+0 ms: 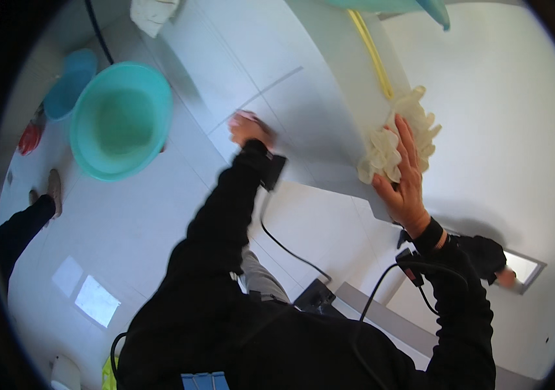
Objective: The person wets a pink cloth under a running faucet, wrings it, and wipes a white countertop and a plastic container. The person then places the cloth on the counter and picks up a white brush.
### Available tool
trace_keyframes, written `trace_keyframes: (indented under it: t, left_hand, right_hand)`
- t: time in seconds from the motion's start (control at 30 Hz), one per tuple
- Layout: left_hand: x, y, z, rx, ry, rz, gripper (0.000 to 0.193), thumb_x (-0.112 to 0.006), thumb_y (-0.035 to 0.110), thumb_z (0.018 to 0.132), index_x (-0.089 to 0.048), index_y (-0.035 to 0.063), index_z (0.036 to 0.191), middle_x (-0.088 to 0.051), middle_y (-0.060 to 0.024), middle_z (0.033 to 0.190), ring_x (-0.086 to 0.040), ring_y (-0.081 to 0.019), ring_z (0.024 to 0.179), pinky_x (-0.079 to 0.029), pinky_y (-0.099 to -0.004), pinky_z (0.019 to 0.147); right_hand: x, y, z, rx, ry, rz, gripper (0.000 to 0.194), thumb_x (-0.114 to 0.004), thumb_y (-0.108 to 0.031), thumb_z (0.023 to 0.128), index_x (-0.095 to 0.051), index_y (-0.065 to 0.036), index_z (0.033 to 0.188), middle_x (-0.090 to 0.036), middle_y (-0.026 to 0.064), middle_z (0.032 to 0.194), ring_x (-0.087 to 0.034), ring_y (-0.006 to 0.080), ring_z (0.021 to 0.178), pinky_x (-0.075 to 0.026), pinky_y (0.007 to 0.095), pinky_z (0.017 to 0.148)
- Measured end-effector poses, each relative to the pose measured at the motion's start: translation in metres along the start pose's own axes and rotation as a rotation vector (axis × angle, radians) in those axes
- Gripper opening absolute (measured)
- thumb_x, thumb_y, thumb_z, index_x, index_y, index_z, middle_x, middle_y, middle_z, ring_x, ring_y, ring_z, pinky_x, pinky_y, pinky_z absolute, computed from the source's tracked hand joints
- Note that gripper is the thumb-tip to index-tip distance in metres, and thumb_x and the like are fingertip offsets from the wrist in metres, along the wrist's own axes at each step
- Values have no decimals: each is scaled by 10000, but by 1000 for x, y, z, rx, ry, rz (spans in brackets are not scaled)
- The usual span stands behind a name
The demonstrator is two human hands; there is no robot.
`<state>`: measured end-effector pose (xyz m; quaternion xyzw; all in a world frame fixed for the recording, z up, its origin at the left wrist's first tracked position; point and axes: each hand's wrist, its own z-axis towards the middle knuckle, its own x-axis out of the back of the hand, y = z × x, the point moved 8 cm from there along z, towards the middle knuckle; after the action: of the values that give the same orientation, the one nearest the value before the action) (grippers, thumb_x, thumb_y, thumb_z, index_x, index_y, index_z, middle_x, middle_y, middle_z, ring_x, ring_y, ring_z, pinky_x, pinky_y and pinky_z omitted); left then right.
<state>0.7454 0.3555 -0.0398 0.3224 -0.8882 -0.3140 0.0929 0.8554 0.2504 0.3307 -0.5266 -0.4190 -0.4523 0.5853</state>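
My left hand [247, 130], blurred, presses a pink cloth [242, 115] against a pale tiled surface [277, 92] with grey joint lines. Most of the cloth is hidden under the fingers. Farther right, my right hand [404, 183] lies flat with its thumb spread from the fingers. Beneath and around it are cream rubber gloves [423, 131], crumpled on a pale ledge [341, 53]. The palm covers part of them. From the gloves a folded yellow strip [372, 53] runs along the ledge towards the top of the view.
A turquoise basin [76, 141] holding liquid stands on the floor at left, near a blue container [65, 92]. Someone's shoe [54, 190] and dark trouser leg show beyond. A black-sleeved arm [482, 253] appears at right, possibly reflected. Black cables [287, 251] hang from my wrists.
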Motion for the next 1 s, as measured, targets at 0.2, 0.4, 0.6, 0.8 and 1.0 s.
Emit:
trace_keyframes:
  t: [0.2,0.4,0.6,0.8,1.0]
  left_hand:
    - [7,66,-145,-498,-477,-85,192,-479,187,892,-500,1,848,-512,-131,782,-520,-207,700,-411,-296,603]
    - [-19,55,-13,-603,-172,223,281,-450,244,927,-483,1,1065,-446,-191,1054,-452,-328,938,-357,-389,857]
    - [15,-115,61,-64,-41,338,333,-416,291,945,-489,21,1125,-487,-184,1077,-485,-322,979,-407,-392,831]
    - [14,-72,-67,-3,-388,-275,180,-454,215,916,-479,43,960,-524,-113,834,-522,-230,728,-410,-341,609]
    - [-24,89,-32,-669,-217,228,270,-456,272,923,-491,9,972,-477,-198,1018,-461,-325,930,-356,-426,813]
  right_hand:
    - [-4,-3,3,-25,-48,-10,651,-586,-361,747,-449,-33,1293,-278,206,1443,-226,395,1345,-169,483,1083]
    - [-9,0,1,-88,-92,5,657,-554,-368,756,-434,10,1281,-250,260,1434,-216,420,1342,-160,503,1079]
    - [-12,-2,0,-120,-106,-35,726,-479,-544,828,-400,-11,1316,-215,235,1453,-225,425,1333,-169,509,1075]
    - [-10,-5,3,-113,-105,-57,743,-467,-562,833,-392,-8,1323,-214,234,1452,-217,416,1338,-170,503,1075]
    - [-10,-5,2,-102,-107,-22,739,-480,-546,830,-400,9,1311,-214,235,1453,-210,415,1342,-168,500,1075]
